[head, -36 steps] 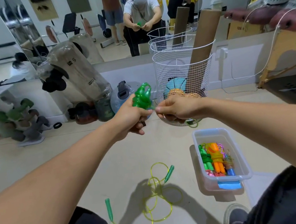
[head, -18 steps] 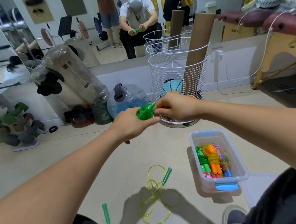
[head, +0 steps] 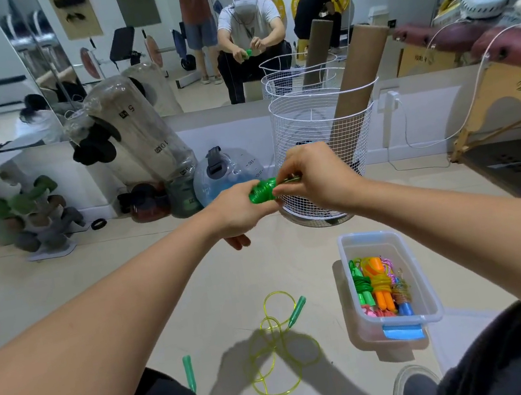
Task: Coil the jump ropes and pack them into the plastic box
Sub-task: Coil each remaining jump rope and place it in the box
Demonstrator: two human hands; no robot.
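Observation:
My left hand [head: 237, 209] grips a coiled green jump rope [head: 262, 191] held out at chest height, lying sideways. My right hand [head: 311, 176] pinches the bundle's right end with thumb and fingertips. Below on the floor lies a loose yellow-green jump rope [head: 274, 347] with green handles, between my knees. The clear plastic box [head: 416, 278] stands on the floor at the right, holding several coiled ropes in green, orange and blue.
A white wire basket [head: 319, 127] with cardboard tubes stands just behind my hands. Weight bags, a blue water weight [head: 225, 177] and a dumbbell rack [head: 18, 216] line the mirrored wall at the left. A wooden bench stands at the far right.
The green bundle turned from upright to lying sideways between my hands. My right hand moved in and now pinches its end. The view shifted slightly.

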